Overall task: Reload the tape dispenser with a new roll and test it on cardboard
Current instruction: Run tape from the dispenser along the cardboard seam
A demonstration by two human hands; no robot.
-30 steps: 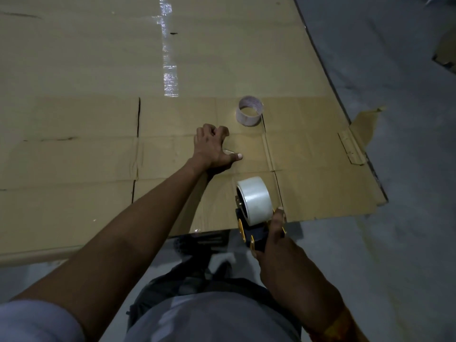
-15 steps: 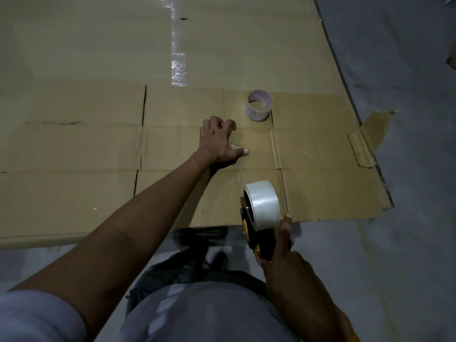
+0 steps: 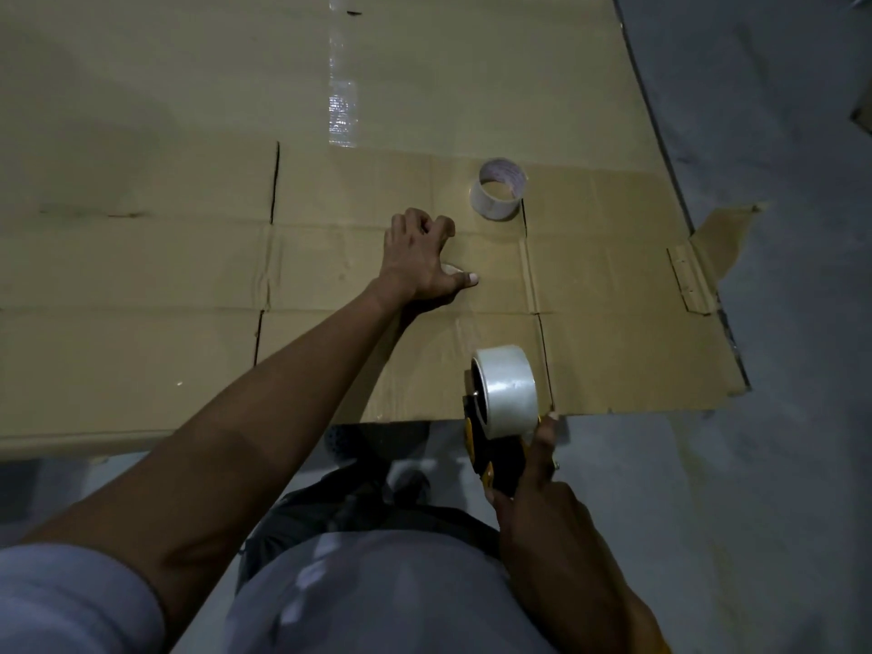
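A flattened cardboard sheet (image 3: 141,276) lies on the floor. My left hand (image 3: 417,264) rests on it with fingers curled and the thumb pressing down the end of a clear tape strip (image 3: 465,323). That strip runs back to the new white tape roll (image 3: 509,389), which is mounted in the black and yellow tape dispenser (image 3: 493,464). My right hand (image 3: 542,507) grips the dispenser's handle at the cardboard's near edge. An old, nearly used-up roll (image 3: 500,191) stands on the cardboard just beyond my left hand.
A shiny strip of clear tape (image 3: 342,110) runs up the cardboard further away. Grey concrete floor (image 3: 778,417) lies to the right and near me. A torn cardboard flap (image 3: 722,238) sticks out at the right edge. My legs are below the dispenser.
My right hand has drawn the dispenser a little toward me, away from my left hand, lengthening the strip. My left hand has stayed pressed in place.
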